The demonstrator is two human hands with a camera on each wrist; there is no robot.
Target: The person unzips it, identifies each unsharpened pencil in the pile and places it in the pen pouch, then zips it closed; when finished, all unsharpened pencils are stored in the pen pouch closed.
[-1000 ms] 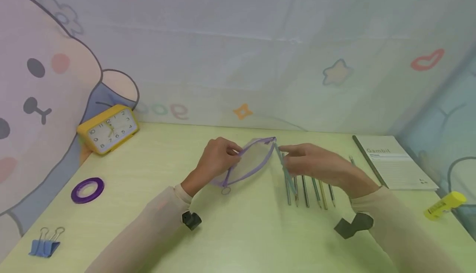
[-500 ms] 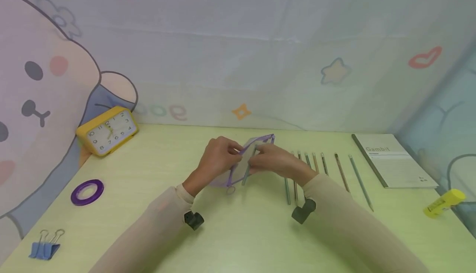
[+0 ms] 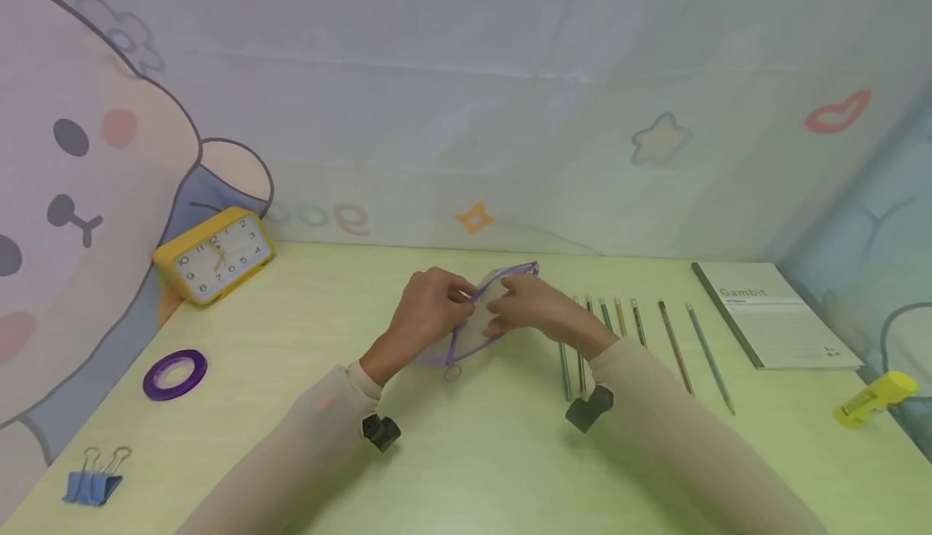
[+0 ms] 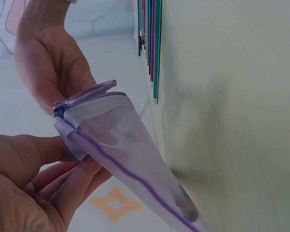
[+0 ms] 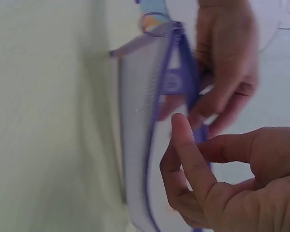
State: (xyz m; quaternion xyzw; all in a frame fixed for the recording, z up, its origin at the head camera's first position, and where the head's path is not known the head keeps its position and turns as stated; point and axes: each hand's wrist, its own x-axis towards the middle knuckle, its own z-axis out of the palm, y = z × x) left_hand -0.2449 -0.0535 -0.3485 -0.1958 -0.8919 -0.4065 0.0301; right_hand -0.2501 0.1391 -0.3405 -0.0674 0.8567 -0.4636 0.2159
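Observation:
My left hand (image 3: pixel 429 308) pinches the upper edge of a see-through pencil pouch (image 4: pixel 121 125) with purple trim, keeping its mouth spread. At that mouth is my right hand (image 3: pixel 530 306), its fingers relaxed and no pencil visible between them. In the right wrist view, my right index finger stretches over the opening of the pouch (image 5: pixel 135 121). A dark rounded shape (image 4: pixel 187 208) shows through the pouch's lower end in the left wrist view. Beside the right forearm, several pencils (image 3: pixel 709 357) lie in a row on the table, some partly covered by the arm.
A notebook (image 3: pixel 779 316) and a yellow glue stick (image 3: pixel 874 400) lie at the right. Along the left side are a yellow clock (image 3: pixel 214 256), a purple tape roll (image 3: pixel 151 381) and a blue binder clip (image 3: pixel 91 486). A printed cloth (image 3: pixel 408 114) hangs behind the table.
My right hand has moved left from beside the pouch to its mouth with a pencil, which no longer shows between its fingers. The left hand has kept its grip on the pouch.

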